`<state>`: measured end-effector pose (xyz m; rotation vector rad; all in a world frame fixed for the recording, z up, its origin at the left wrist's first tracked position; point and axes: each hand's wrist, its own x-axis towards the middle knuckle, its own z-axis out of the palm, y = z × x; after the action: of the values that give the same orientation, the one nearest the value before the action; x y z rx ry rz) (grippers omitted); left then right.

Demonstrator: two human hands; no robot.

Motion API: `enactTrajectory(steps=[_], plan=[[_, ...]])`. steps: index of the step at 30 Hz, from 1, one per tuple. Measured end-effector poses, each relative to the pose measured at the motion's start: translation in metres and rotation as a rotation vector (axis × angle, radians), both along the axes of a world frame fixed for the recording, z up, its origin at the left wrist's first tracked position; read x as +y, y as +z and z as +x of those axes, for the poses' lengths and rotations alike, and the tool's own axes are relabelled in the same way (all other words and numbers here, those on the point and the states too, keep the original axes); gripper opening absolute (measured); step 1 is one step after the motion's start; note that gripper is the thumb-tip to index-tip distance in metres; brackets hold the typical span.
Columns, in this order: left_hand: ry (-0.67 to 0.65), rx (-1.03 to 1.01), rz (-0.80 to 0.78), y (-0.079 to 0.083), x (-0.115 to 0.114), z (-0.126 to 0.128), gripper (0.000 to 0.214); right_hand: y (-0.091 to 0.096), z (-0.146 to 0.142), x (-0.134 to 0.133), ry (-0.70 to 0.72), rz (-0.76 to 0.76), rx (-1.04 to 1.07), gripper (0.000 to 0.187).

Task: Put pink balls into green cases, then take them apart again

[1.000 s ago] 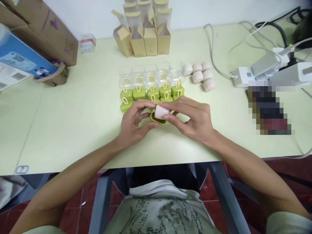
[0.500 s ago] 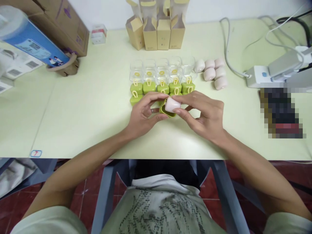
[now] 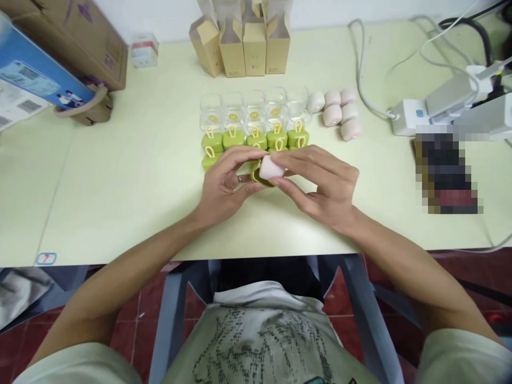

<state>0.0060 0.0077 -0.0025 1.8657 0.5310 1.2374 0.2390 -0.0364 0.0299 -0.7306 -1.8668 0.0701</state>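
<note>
My left hand [image 3: 220, 186] grips a hollow green case [image 3: 257, 177] by its side, its open mouth tilted towards my right hand. Between the thumb and fingers of my right hand [image 3: 330, 184] is a pale pink rounded case [image 3: 271, 168], tilted at the green case's mouth and partly inside its rim. How deep it sits is hidden. Just beyond my hands stand rows of green cases [image 3: 233, 140] with yellow loops, some covered by my fingers. Behind them are rows of clear plastic cases [image 3: 255, 116], several with a yellow mark. More pale pink cases [image 3: 332, 115] stand to their right.
Open cardboard boxes [image 3: 255, 50] stand by the wall, with a small white-and-red box [image 3: 144, 50] to their left. A large carton [image 3: 92, 42] and a blue cylinder [image 3: 44, 69] occupy the far left. A power strip [image 3: 412, 117] with cables lies right, behind a pixelated object [image 3: 446, 173].
The view has shifted, so the table items appear farther left. The pink case stays at the green case's mouth, and my right fingers lie flatter over it.
</note>
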Motion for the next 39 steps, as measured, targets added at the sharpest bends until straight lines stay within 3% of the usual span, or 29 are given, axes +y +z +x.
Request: enactTrajectory(steps=[4, 8, 20, 27, 33, 39], plan=[[0.004, -0.02, -0.004, -0.002, 0.001, 0.001, 0.055, 0.001, -0.004, -0.006, -0.054, -0.098, 0.022, 0.031], [0.01, -0.026, 0.006, -0.004, 0.003, 0.002, 0.057, 0.001, -0.005, -0.009, -0.02, -0.226, 0.112, 0.03], [0.022, -0.047, -0.029, -0.006, 0.003, 0.003, 0.053, 0.007, 0.0, -0.007, 0.027, -0.275, 0.047, 0.027], [0.041, -0.012, 0.015, -0.005, 0.003, 0.002, 0.059, 0.001, -0.005, -0.007, 0.03, -0.269, 0.008, 0.028], [0.027, -0.014, 0.006, -0.002, 0.003, 0.003, 0.055, -0.001, -0.003, -0.006, 0.016, -0.21, 0.039, 0.027], [-0.017, -0.044, -0.077, -0.004, 0.003, 0.003, 0.05, -0.003, -0.003, -0.004, -0.056, 0.05, -0.068, 0.037]])
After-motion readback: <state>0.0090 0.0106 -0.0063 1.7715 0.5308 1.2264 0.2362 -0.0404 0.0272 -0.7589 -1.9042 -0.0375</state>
